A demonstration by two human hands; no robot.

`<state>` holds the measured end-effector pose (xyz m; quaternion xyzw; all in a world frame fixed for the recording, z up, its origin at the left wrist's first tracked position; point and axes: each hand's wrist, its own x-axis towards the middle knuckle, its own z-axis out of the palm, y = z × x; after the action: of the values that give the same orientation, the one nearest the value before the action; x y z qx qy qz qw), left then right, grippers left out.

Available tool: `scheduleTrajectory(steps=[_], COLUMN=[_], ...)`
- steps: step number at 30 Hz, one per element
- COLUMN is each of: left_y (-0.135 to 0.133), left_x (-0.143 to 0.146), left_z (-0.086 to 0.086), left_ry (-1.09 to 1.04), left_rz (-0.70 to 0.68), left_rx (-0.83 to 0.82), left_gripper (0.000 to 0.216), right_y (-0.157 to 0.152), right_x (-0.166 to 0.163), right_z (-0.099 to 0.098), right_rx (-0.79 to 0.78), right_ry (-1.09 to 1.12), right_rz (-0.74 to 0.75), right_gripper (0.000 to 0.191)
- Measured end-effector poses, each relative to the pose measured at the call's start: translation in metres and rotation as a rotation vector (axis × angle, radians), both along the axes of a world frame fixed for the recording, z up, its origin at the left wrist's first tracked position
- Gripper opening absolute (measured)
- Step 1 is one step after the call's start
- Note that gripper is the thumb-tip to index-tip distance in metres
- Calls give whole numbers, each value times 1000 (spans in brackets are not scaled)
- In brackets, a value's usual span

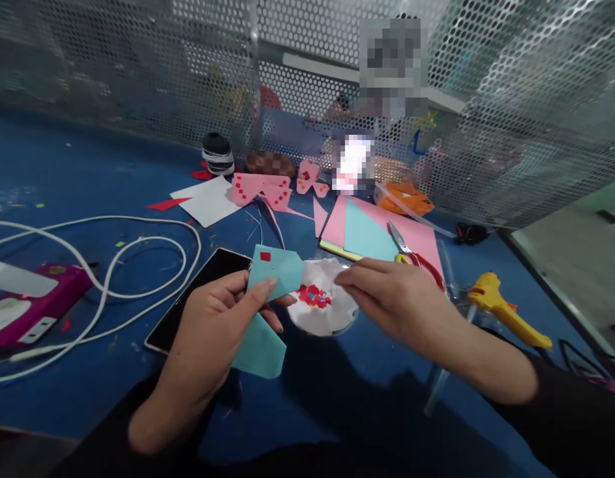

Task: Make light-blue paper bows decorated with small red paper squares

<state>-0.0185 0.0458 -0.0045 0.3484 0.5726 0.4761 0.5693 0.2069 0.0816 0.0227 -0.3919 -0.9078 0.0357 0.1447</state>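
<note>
My left hand (222, 325) pinches a folded turquoise paper bow (280, 272) between thumb and fingers. One small red square is stuck near its upper left corner, and its lower half hangs below my fingers. My right hand (391, 299) is closed in a pinch over the right edge of a round dish lined with white paper (321, 324). Whatever its fingertips hold, if anything, is hidden. Small red paper pieces (314, 296) lie heaped in the dish, with a few blue and yellow bits among them.
Behind the dish lie pink and turquoise sheets (371, 229) with red-handled scissors (411, 255). A yellow glue gun (509, 312) rests at right. A dark tablet (202, 285), white cable (108, 292) and magenta device (38, 305) are at left. Pink paper bows (262, 189) lie before a perforated metal screen (307, 73).
</note>
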Motion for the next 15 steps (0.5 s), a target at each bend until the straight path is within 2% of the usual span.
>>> scheduleTrajectory(steps=[5, 15], left_y=[1, -5], left_x=[-2, -6], left_z=[-3, -10], left_ry=[-41, -27], left_rz=[15, -79], left_rx=[10, 20], left_gripper=[25, 26], right_y=[24, 26], right_x=[-29, -30], right_z=[-26, -39], right_rx=[-85, -105], right_ry=[-277, -403], right_rz=[23, -66], right_gripper=[22, 18])
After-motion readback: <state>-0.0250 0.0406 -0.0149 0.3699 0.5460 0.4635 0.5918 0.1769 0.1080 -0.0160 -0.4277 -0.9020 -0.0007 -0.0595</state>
